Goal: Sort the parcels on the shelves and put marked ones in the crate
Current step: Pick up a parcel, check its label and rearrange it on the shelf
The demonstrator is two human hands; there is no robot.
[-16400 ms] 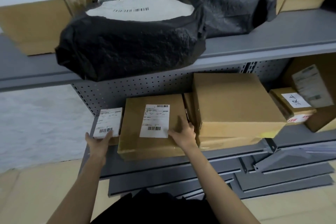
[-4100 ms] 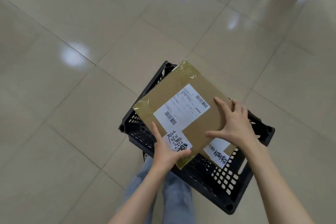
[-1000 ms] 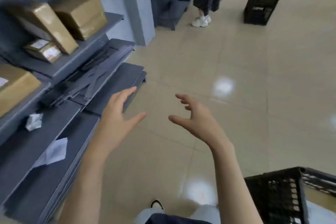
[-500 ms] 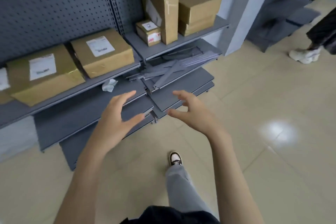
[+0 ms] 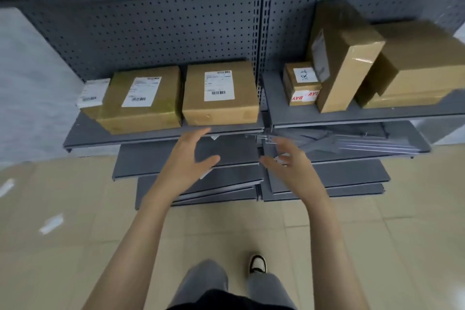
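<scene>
Both bare hands are raised in front of a grey metal shelf (image 5: 163, 134) backed by perforated panel, and neither holds anything: the left hand (image 5: 187, 158) is spread wide with fingers reaching up toward the shelf's front edge, and the right hand (image 5: 293, 162), somewhat blurred, is also spread with fingers loosely curved, palm turned inward. On the left bay sit two brown cardboard parcels side by side, a tape-wrapped one with a white shipping label (image 5: 142, 98) and a plainer one with a white barcode label (image 5: 220, 93); a smaller parcel with a white label (image 5: 93, 93) pokes out to their left. On the right bay stand a small brown box with handwriting on its white sticker and red-lettered tape (image 5: 302, 84), a tall upright brown carton (image 5: 344, 58) just beside it, and a large brown box (image 5: 417, 65) at the far right. Loose grey shelf boards (image 5: 327, 171) are stacked on the beige tiled floor (image 5: 75, 234) below. No crate is in view.
</scene>
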